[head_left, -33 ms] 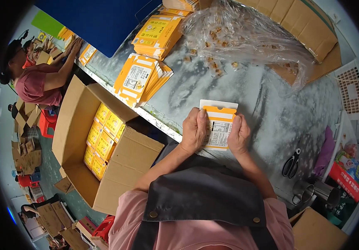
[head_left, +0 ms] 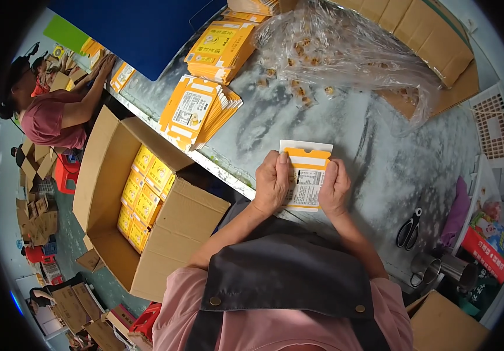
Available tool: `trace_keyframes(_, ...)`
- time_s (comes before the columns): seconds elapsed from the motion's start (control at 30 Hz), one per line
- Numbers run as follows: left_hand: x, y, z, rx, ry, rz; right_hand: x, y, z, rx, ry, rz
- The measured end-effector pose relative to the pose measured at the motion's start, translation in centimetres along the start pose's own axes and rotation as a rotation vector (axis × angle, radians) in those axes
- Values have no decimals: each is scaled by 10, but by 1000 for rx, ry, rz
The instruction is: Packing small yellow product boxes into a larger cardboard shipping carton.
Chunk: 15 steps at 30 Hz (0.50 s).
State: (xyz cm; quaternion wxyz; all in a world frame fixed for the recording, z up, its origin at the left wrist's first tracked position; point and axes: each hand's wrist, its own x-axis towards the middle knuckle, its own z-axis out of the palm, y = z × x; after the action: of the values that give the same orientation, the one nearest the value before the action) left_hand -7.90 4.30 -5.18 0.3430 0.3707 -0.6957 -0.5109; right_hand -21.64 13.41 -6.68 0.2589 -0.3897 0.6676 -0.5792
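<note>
Between my two hands is a yellow-and-white carton [head_left: 308, 181], with its printed panel up and a white flap at its far end. My left hand [head_left: 272, 182] grips its left edge, the thumb lying along the front. On the opposite edge, my right hand [head_left: 335, 188] is closed with its thumb on top. The carton is over the near edge of the grey table [head_left: 252, 140]. Farther left lies a fanned stack of flat yellow cartons [head_left: 192, 111], and a second carton stack [head_left: 221, 50] lies beyond it.
An open cardboard box [head_left: 164, 234] holding packed yellow cartons [head_left: 147, 205] stands at my left. Clear plastic [head_left: 345, 52] with small wrapped pieces covers the far table. Scissors [head_left: 408, 229] and metal cups [head_left: 458, 270] lie at right. A co-worker [head_left: 53, 120] stands far left by a blue board [head_left: 141, 29].
</note>
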Motion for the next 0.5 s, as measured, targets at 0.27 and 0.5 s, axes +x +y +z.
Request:
trace_keyframes(0.27, 7, 2, 9, -89, 192, 122, 15, -16, 1, -293, 118, -559)
trace_keyframes(0.5, 6, -18, 10, -80, 121, 133, 17, -18, 0, -284, 45, -365)
